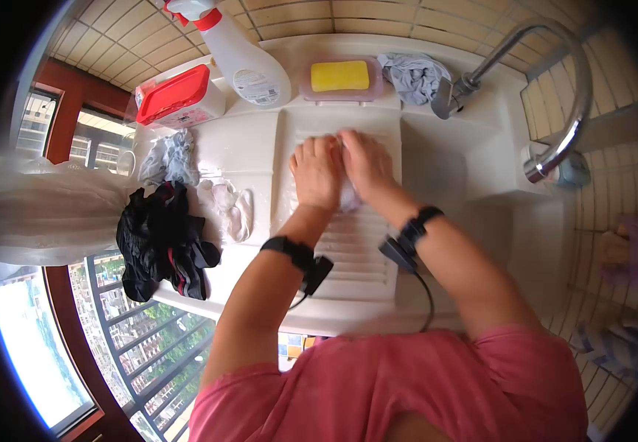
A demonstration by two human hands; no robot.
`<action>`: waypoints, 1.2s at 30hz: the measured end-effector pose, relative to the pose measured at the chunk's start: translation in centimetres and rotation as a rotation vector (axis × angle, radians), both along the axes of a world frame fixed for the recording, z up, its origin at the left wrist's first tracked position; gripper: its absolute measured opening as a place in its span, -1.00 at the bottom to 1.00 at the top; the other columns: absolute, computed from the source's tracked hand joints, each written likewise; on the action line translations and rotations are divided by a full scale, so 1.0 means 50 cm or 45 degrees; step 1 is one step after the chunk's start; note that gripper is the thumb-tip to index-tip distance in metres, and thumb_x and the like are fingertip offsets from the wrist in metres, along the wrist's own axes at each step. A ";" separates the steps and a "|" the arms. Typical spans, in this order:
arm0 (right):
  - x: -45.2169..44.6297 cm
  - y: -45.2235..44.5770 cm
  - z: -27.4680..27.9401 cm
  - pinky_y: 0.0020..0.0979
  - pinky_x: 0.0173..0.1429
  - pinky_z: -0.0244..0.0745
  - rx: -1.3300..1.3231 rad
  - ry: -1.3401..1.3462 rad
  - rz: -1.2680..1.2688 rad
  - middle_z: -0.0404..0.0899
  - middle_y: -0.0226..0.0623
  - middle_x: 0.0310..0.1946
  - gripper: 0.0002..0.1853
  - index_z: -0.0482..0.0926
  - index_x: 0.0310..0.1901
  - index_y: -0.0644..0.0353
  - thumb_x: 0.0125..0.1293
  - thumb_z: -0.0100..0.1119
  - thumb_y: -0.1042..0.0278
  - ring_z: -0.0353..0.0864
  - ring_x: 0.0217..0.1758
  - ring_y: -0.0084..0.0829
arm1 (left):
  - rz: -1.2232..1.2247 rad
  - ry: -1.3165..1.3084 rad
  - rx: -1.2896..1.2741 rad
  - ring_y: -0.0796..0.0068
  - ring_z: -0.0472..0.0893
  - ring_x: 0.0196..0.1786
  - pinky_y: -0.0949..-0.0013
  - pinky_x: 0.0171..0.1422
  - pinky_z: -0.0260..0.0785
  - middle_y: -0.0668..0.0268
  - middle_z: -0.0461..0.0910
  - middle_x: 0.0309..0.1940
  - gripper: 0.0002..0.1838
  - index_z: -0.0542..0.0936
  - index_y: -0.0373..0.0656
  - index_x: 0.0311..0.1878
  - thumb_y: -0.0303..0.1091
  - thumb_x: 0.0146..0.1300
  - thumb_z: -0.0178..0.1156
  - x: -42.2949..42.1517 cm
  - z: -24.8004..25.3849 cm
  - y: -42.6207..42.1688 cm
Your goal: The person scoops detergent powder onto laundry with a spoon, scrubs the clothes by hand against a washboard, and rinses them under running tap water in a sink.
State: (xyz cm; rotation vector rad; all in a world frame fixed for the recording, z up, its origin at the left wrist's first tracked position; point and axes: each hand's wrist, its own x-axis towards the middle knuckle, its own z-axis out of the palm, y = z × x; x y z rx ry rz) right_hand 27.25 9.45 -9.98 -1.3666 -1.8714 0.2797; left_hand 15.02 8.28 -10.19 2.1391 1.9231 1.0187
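Observation:
Both hands meet over the ridged washboard (356, 258) of a white sink unit. My left hand (316, 173) has its fingers curled, and my right hand (367, 163) presses against it with bent fingers. A small pale, wet cloth (349, 197) shows beneath and between them; most of it is hidden by the hands. On the ledge to the left lie a whitish-pink cloth (232, 210), a light blue cloth (171, 158) and a pile of black clothes (162, 239).
Behind the board stand a white spray bottle (249, 66), a red-lidded box (179, 96), a yellow soap bar (339, 75) in a pink dish and a grey cloth (413, 76). The curved metal faucet (580, 88) arches over the basin (473, 221) at right.

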 end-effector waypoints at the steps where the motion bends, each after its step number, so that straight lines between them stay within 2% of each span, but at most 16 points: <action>1: -0.004 0.031 -0.010 0.00 -0.07 0.55 0.067 0.056 -0.014 0.67 -0.11 -0.25 -0.78 0.53 0.00 0.13 0.33 0.16 0.43 0.66 -0.15 0.01 | 0.090 0.000 0.044 0.07 0.53 0.03 0.00 0.16 0.25 0.25 0.60 -0.10 -0.83 0.60 0.00 -0.05 -0.18 0.43 0.16 0.004 -0.006 0.026; 4: 0.001 -0.014 -0.002 0.01 -0.09 0.54 0.047 0.007 -0.116 0.67 -0.13 -0.27 -0.78 0.54 -0.01 0.15 0.32 0.17 0.44 0.65 -0.17 0.02 | 0.147 0.162 -0.021 0.06 0.52 0.04 0.01 0.16 0.25 0.24 0.59 -0.10 -0.83 0.62 -0.01 -0.09 -0.18 0.44 0.13 0.008 0.016 -0.022; 6: 0.023 -0.102 0.007 -0.02 -0.13 0.52 0.150 0.061 0.085 0.65 -0.16 -0.32 -0.80 0.57 -0.05 0.15 0.31 0.19 0.40 0.64 -0.23 0.00 | -0.009 0.231 -0.278 0.01 0.50 0.02 0.00 0.15 0.25 0.20 0.58 -0.12 -0.83 0.62 -0.03 -0.16 -0.21 0.43 0.11 0.000 0.035 -0.119; 9: 0.055 -0.242 0.019 -0.07 -0.22 0.50 0.122 -0.064 0.315 0.58 -0.24 -0.43 -0.89 0.63 -0.23 0.09 0.18 0.26 0.42 0.62 -0.33 -0.16 | -0.170 0.069 -0.097 0.00 0.46 -0.09 -0.02 0.04 0.25 0.14 0.51 -0.23 -0.89 0.57 -0.08 -0.17 -0.30 0.32 0.15 -0.016 0.005 -0.255; 11: 0.038 -0.173 -0.015 -0.08 -0.22 0.52 0.110 0.041 0.311 0.61 -0.21 -0.40 -0.88 0.62 -0.19 0.10 0.23 0.23 0.42 0.64 -0.31 -0.13 | -0.212 0.141 -0.175 -0.01 0.47 -0.08 -0.03 0.08 0.25 0.14 0.54 -0.19 -0.86 0.56 -0.07 -0.15 -0.25 0.32 0.16 -0.032 -0.019 -0.188; 13: 0.010 -0.050 -0.018 -0.03 -0.11 0.57 0.067 0.083 0.157 0.67 -0.11 -0.26 -0.77 0.57 0.00 0.12 0.31 0.15 0.42 0.67 -0.19 0.00 | -0.018 0.190 -0.097 0.07 0.51 -0.09 0.02 0.08 0.28 0.20 0.58 -0.20 -0.88 0.57 -0.05 -0.15 -0.25 0.37 0.15 -0.012 -0.025 -0.050; 15: -0.001 0.031 -0.015 0.00 0.01 0.55 0.001 0.155 0.003 0.67 -0.04 -0.16 -0.76 0.54 0.03 0.13 0.34 0.11 0.44 0.66 -0.06 0.09 | 0.193 0.077 -0.010 0.12 0.59 -0.01 0.02 0.09 0.34 0.25 0.64 -0.17 -0.83 0.63 0.03 -0.10 -0.19 0.32 0.23 0.003 -0.017 0.044; 18: -0.011 0.023 -0.035 -0.06 0.09 0.58 -0.207 0.137 -0.114 0.71 -0.08 -0.03 -0.70 0.56 0.14 0.12 0.41 0.14 0.33 0.69 0.04 0.00 | 0.173 0.493 -0.276 0.10 0.61 -0.05 0.03 0.05 0.41 0.20 0.65 -0.19 -0.76 0.70 -0.03 -0.24 -0.13 0.34 0.12 -0.001 -0.010 0.017; 20: 0.014 -0.058 -0.031 -0.06 0.04 0.59 -0.051 0.056 0.082 0.71 -0.05 -0.07 -0.72 0.60 0.10 0.12 0.38 0.19 0.37 0.69 -0.02 0.02 | 0.094 0.137 -0.324 0.10 0.56 0.04 0.00 0.13 0.35 0.15 0.61 -0.15 -0.76 0.65 -0.06 -0.24 -0.14 0.35 0.11 -0.001 0.006 -0.081; 21: 0.034 -0.112 -0.041 -0.04 -0.02 0.58 0.090 -0.004 0.212 0.70 -0.06 -0.17 -0.75 0.60 0.06 0.16 0.37 0.17 0.41 0.67 -0.12 0.05 | 0.042 0.028 -0.066 0.08 0.52 -0.07 0.02 0.03 0.31 0.20 0.55 -0.26 -0.87 0.59 -0.05 -0.24 -0.24 0.25 0.20 -0.006 0.004 -0.148; 22: 0.051 -0.162 -0.032 -0.03 -0.07 0.55 0.180 -0.047 0.355 0.67 -0.09 -0.23 -0.78 0.60 0.02 0.21 0.37 0.12 0.44 0.64 -0.19 0.04 | -0.091 0.000 -0.067 0.09 0.50 -0.08 0.04 0.01 0.30 0.22 0.54 -0.27 -0.86 0.58 -0.05 -0.23 -0.22 0.24 0.21 -0.015 0.003 -0.221; 24: 0.060 -0.233 0.017 -0.06 -0.01 0.55 0.050 -0.167 0.491 0.67 -0.06 -0.21 -0.78 0.60 0.01 0.20 0.36 0.09 0.47 0.65 -0.17 0.02 | -0.213 -0.024 -0.078 0.10 0.49 -0.10 0.06 0.00 0.29 0.23 0.53 -0.27 -0.84 0.57 -0.05 -0.23 -0.20 0.23 0.22 -0.040 -0.002 -0.243; 26: 0.053 -0.138 -0.046 -0.08 0.04 0.54 -0.010 -0.090 0.366 0.67 -0.05 -0.18 -0.75 0.59 0.05 0.20 0.38 0.09 0.47 0.66 -0.13 0.03 | -0.274 -0.005 -0.085 0.13 0.49 -0.10 0.11 0.02 0.28 0.24 0.52 -0.27 -0.83 0.57 -0.04 -0.22 -0.19 0.23 0.23 -0.033 -0.001 -0.174; 30: -0.006 0.030 -0.025 -0.15 0.16 0.53 -0.194 0.014 0.054 0.67 0.01 -0.06 -0.69 0.54 0.18 0.21 0.45 0.08 0.46 0.66 0.02 0.06 | 0.167 -0.167 -0.063 0.10 0.51 0.01 0.09 0.11 0.29 0.19 0.59 -0.17 -0.79 0.59 -0.10 -0.20 -0.16 0.31 0.17 -0.007 0.017 0.030; 34: 0.010 -0.037 -0.019 -0.16 0.16 0.54 -0.110 -0.015 0.094 0.66 0.06 0.01 -0.70 0.51 0.21 0.23 0.53 0.02 0.37 0.65 0.05 0.08 | 0.106 -0.047 -0.255 0.12 0.52 0.01 0.08 0.11 0.29 0.20 0.61 -0.19 -0.73 0.69 -0.03 -0.30 -0.09 0.36 0.12 -0.010 0.034 -0.063; 36: 0.045 -0.144 -0.051 -0.09 0.09 0.55 0.008 0.029 0.275 0.65 0.05 -0.11 -0.73 0.57 0.06 0.29 0.54 -0.06 0.34 0.65 -0.04 0.09 | -0.018 -0.077 -0.174 0.15 0.52 -0.10 0.06 0.00 0.29 0.24 0.57 -0.28 -0.79 0.63 -0.06 -0.32 -0.14 0.30 0.19 -0.014 0.014 -0.173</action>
